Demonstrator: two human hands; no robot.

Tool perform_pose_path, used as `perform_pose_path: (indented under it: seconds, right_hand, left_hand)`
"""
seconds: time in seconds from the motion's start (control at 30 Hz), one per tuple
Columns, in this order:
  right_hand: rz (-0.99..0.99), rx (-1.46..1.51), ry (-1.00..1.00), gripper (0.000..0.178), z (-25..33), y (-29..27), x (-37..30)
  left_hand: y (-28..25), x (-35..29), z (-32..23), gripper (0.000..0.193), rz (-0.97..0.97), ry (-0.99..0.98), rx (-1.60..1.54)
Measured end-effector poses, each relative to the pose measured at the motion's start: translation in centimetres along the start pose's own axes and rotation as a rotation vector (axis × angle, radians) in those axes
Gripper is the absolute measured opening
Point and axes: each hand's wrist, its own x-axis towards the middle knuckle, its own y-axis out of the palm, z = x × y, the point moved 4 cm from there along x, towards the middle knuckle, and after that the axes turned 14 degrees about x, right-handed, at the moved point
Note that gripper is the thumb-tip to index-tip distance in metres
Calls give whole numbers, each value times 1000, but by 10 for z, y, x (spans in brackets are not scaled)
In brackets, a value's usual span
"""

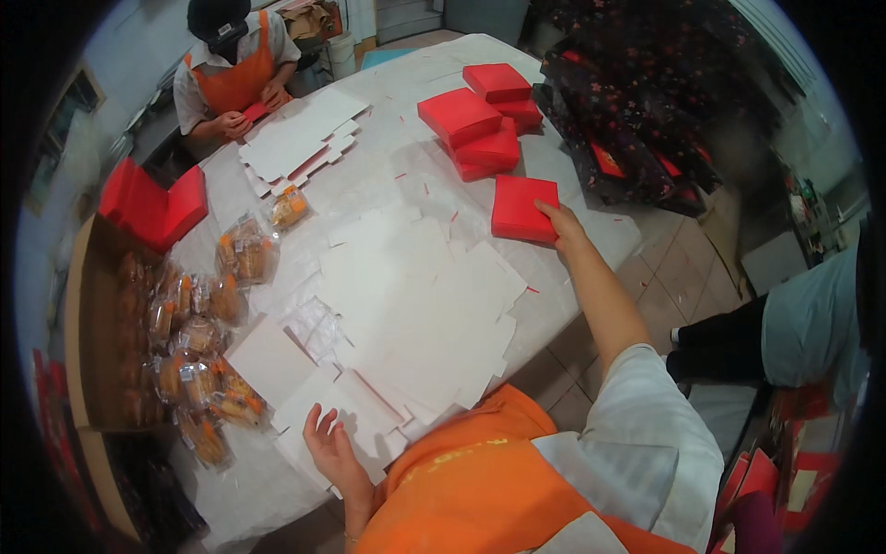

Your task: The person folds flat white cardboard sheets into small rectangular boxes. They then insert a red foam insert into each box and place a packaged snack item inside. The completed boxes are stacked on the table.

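Note:
My right hand (566,226) grips the near right corner of a closed red box (519,207) at the table's right side. Just beyond it, several more red boxes (461,118) sit in uneven stacks. My left hand (334,451) is open, fingers apart and holding nothing, over the flat white cardboard sheets (374,434) at the near edge. A wide layer of overlapping white card blanks (415,286) covers the table's middle. Beside it, to the left, one blank has a raised panel (269,355).
Clear-wrapped baked goods (198,337) lie at the left by a brown carton (92,369). Opened red boxes (157,203) stand behind them. A co-worker in an orange apron (238,88) handles a red piece across the table. Dark flowered cloth (637,102) covers things at the right; another person (803,323) stands there.

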Motion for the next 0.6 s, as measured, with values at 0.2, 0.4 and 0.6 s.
perform_pose_path:
  seconds: [0.2, 0.4, 0.6]
  right_hand:
    - [201, 17, 174, 43, 33, 24, -28]
    - [242, 113, -128, 47, 61, 91, 19]
    - [-45, -63, -402, 56, 87, 155, 112]
  left_hand:
    - [-8, -1, -1, 42, -62, 69, 70]
    - [-2, -1, 14, 28, -30, 80, 76]
    - [0, 2, 2, 23, -34, 114, 156]
